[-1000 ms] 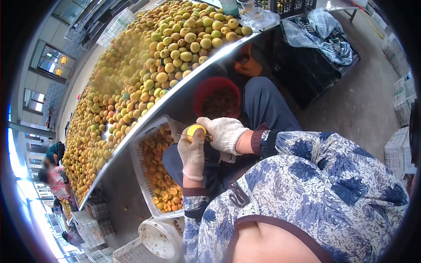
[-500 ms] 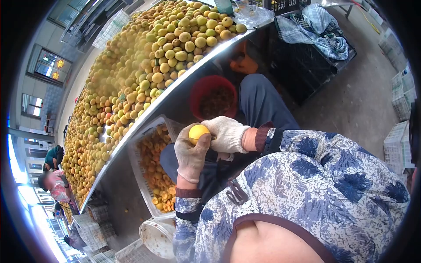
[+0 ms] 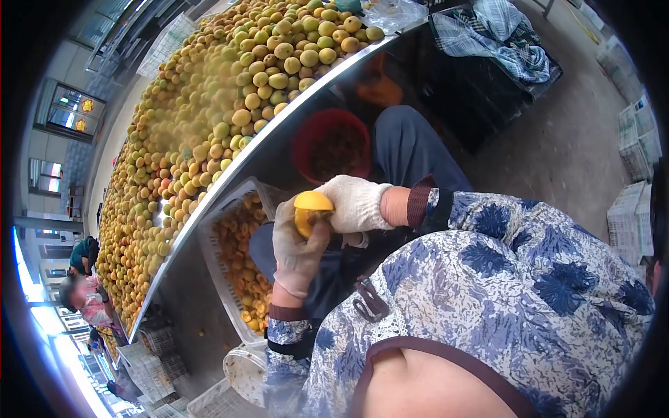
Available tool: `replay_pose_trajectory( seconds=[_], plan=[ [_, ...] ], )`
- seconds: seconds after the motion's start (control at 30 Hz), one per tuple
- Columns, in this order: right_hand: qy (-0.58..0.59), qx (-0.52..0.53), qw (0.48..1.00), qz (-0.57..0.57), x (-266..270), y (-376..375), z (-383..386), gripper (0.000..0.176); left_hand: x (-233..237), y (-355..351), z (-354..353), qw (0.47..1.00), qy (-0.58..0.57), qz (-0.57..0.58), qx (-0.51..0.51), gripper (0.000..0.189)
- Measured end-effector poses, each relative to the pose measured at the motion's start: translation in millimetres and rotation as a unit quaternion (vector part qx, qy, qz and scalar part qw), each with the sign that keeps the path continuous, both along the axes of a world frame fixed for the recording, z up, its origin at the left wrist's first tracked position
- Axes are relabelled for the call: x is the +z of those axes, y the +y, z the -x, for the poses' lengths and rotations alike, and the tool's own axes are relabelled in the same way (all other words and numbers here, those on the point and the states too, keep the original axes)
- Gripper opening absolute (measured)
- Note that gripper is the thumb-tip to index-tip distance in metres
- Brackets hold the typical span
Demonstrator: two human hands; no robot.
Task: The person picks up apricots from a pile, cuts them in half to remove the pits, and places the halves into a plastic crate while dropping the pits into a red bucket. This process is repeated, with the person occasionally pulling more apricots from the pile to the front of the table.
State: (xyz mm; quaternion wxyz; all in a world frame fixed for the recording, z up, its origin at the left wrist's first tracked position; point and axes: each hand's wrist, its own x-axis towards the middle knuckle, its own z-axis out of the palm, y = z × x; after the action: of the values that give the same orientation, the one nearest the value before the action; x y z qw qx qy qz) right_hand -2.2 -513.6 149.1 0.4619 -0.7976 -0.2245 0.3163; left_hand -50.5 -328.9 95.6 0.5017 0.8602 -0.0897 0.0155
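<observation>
Both hands wear pale, stained gloves and meet above my lap. My left hand (image 3: 296, 244) is closed round a yellow-orange apricot (image 3: 311, 209), which shows a split between its upper and lower parts. My right hand (image 3: 354, 203) is closed against the fruit's right side; its fingertips are partly hidden. Under the hands, to the left, a white crate (image 3: 221, 273) holds many opened apricot halves (image 3: 240, 254). A red bucket (image 3: 301, 143) with dark contents stands beyond the hands.
A metal-edged table (image 3: 233, 167) carries a large heap of whole apricots (image 3: 209, 104). A black crate (image 3: 474, 97) with a checked cloth (image 3: 491, 42) stands at upper right. A white bucket (image 3: 244, 373) is below the crate. Co-workers (image 3: 85, 289) are at far left.
The fruit, whole-looking before, now shows a split across it. Both hands have shifted slightly, and the whole view has moved a little.
</observation>
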Motion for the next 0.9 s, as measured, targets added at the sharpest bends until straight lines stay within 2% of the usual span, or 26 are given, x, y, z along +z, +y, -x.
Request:
replay_pose_trajectory(
  seconds=[0.03,0.07,0.1,0.17,0.2,0.23,0.3,0.33,0.37,0.43,0.47,0.5,0.53,0.57,0.6,0.63,0.67,0.7,0.77,0.83,0.9],
  plan=[
    [-0.024,-0.007,1.000,0.015,1.3,1.5,-0.3,0.033,-3.0,-1.4,-0.8,1.000,-0.001,0.000,0.001,0.039],
    [-0.192,0.016,0.978,0.074,-31.1,12.2,-7.0,0.038,-6.2,-4.3,0.0,0.997,-0.007,0.071,0.013,0.040],
    [-0.193,0.019,0.978,0.074,-30.9,12.4,-6.6,0.038,-8.0,-6.6,0.9,0.990,-0.013,0.141,0.025,0.040],
    [-0.212,-0.035,0.976,0.042,-29.3,11.3,-4.4,0.050,-8.6,-6.8,2.0,0.987,-0.038,0.159,0.011,0.039],
    [-0.252,-0.072,0.965,0.002,-26.9,11.2,-0.4,0.063,-10.1,-5.7,2.8,0.981,-0.014,0.195,0.001,0.042],
    [-0.255,-0.068,0.965,0.002,-22.8,9.4,-1.7,0.063,-11.9,-4.4,3.3,0.973,0.010,0.230,-0.009,0.045],
    [-0.209,-0.015,0.978,0.004,-11.9,5.5,-3.2,0.063,-16.1,0.9,3.0,0.967,0.030,0.253,-0.027,0.048],
    [-0.189,0.006,0.981,-0.041,-15.1,3.9,-2.5,0.056,-19.1,3.1,2.2,0.959,0.052,0.275,-0.047,0.052],
    [-0.190,0.011,0.981,-0.041,-20.4,3.7,-2.7,0.056,-23.6,4.7,1.4,0.959,0.050,0.277,-0.042,0.052],
    [-0.041,-0.007,0.986,-0.159,-31.3,5.4,-4.5,0.049,-30.0,7.7,-0.1,0.976,0.074,0.204,-0.025,0.062],
    [-0.023,-0.039,0.980,-0.195,-33.1,3.3,-4.9,0.043,-33.2,5.3,0.2,0.965,0.094,0.244,-0.021,0.068],
    [-0.157,-0.071,0.936,-0.307,-74.1,13.9,-12.9,0.051,-40.5,6.0,-2.8,0.949,0.118,0.292,-0.008,0.064],
    [0.016,-0.138,0.928,-0.345,-64.9,9.1,-15.2,0.050,-44.2,3.0,-4.6,0.926,0.150,0.346,0.026,0.060],
    [0.190,-0.197,0.891,-0.362,-53.0,3.5,-18.2,0.050,-48.0,-0.1,-6.4,0.897,0.178,0.400,0.061,0.056],
    [0.226,-0.204,0.890,-0.339,-42.3,5.1,-20.7,0.038,-53.1,-1.3,-10.0,0.896,0.162,0.407,0.081,0.056],
    [0.258,-0.211,0.890,-0.312,-36.1,5.6,-25.5,0.027,-59.3,-1.5,-16.2,0.844,0.214,0.475,0.126,0.051],
    [0.318,-0.307,0.821,-0.361,-63.1,-11.1,-48.8,0.019,-65.4,0.0,-19.2,0.782,0.262,0.540,0.165,0.047],
    [0.370,-0.401,0.736,-0.399,-88.7,-29.2,-74.6,0.013,-71.6,1.7,-20.4,0.768,0.264,0.556,0.178,0.043],
    [0.314,-0.470,0.721,-0.401,-78.7,-33.6,-86.2,0.018,-82.7,4.9,-26.0,0.741,0.287,0.572,0.205,0.038],
    [0.250,-0.501,0.736,-0.381,-62.0,-16.6,-95.2,0.016,-90.8,10.3,-28.7,0.723,0.288,0.595,0.200,0.033],
    [0.193,-0.436,0.787,-0.392,-50.5,11.6,-104.4,0.016,-96.4,8.9,-33.9,0.717,0.282,0.591,0.240,0.030]
  ],
)
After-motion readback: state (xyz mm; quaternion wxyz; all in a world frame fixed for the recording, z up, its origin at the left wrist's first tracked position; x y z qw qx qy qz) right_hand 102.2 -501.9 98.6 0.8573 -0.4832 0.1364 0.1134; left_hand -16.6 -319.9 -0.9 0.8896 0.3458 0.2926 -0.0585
